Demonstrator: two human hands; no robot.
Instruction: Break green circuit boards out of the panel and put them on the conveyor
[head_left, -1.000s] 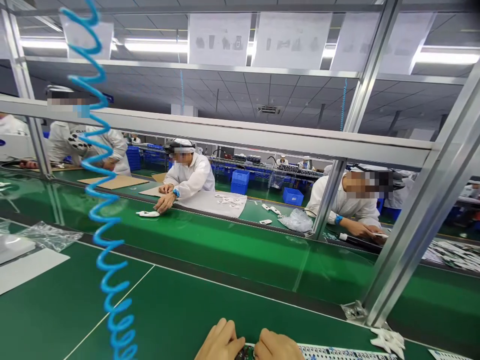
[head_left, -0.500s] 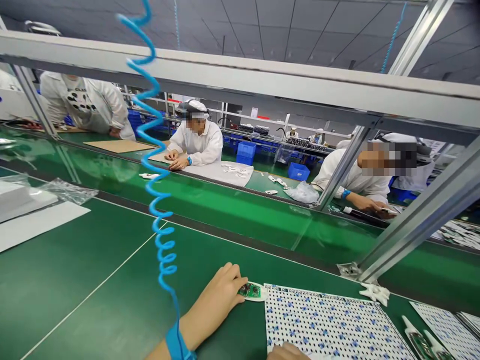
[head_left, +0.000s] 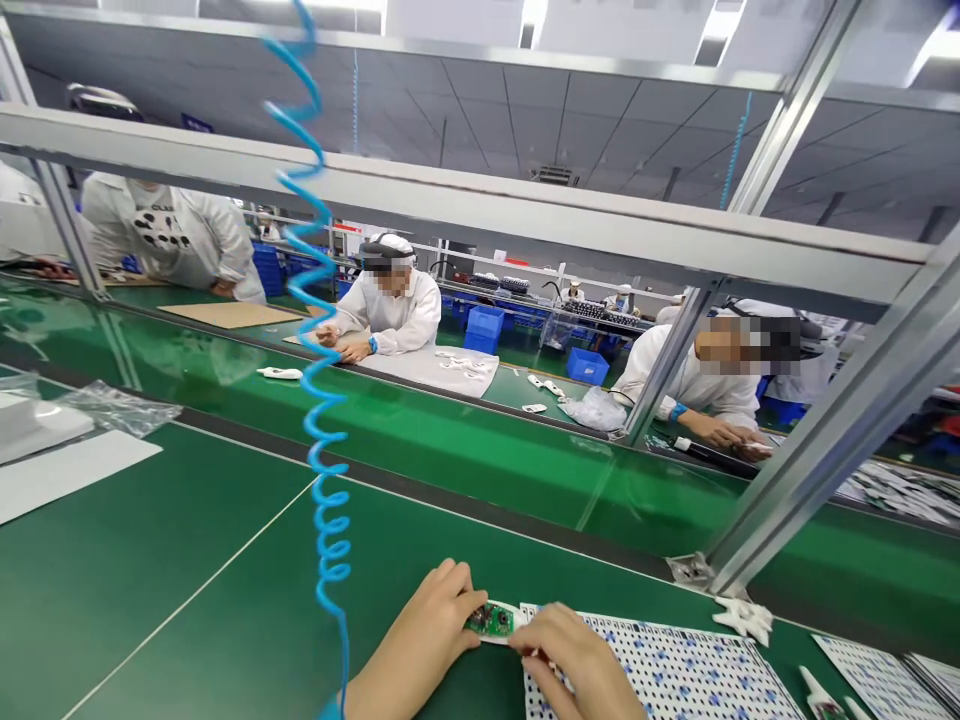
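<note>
Right hand (head_left: 574, 655) rose from bottom edge to meet left hand (head_left: 431, 625); both sets of fingertips pinched small circuit board (head_left: 491, 620) at lower centre, touching left edge of dotted sheet (head_left: 690, 675). Bare green mat (head_left: 172, 600) lay open at lower left; blue coiled cord (head_left: 322, 440) hung just beside left wrist.

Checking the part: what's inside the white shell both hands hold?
A green circuit board sits in the white shell. The right hand covers its right end; the left hand hides the left.
</note>
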